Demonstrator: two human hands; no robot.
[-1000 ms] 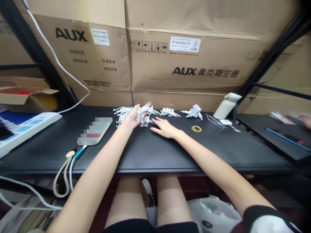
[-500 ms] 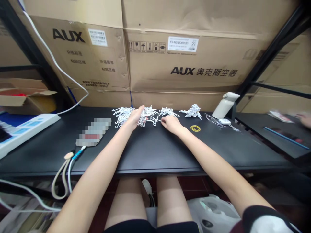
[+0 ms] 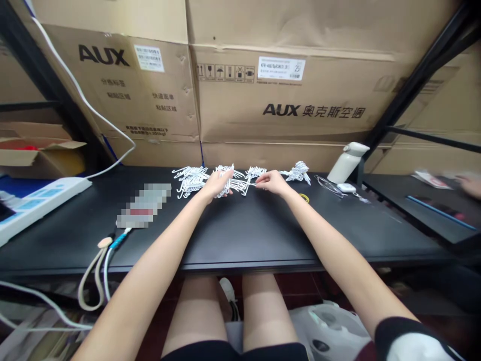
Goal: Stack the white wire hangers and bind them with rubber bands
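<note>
My left hand (image 3: 217, 185) is closed round a bunch of white wire hooks (image 3: 236, 185) above the black table. Just to its right, my right hand (image 3: 274, 181) pinches the end of a thin white wire hook (image 3: 251, 184) that touches the held bunch. A pile of similar white hooks (image 3: 190, 179) lies left of my left hand, and a smaller heap (image 3: 256, 171) sits behind my right hand. Farther right is a bundled clump of hooks (image 3: 298, 172). My right forearm partly hides some yellow rubber bands (image 3: 304, 198).
A white bottle (image 3: 347, 163) stands at the back right, beside a small white device (image 3: 346, 188) with a cable. On the left are a blurred-out flat object (image 3: 145, 205) with a strap and a white power strip (image 3: 56, 198). Large cardboard boxes (image 3: 233, 115) wall the back. Another person's hand (image 3: 469, 185) shows far right.
My right hand has moved slightly right and up, now covering part of the yellow bands. The hooks between my hands look more spread out, and my left hand has shifted slightly.
</note>
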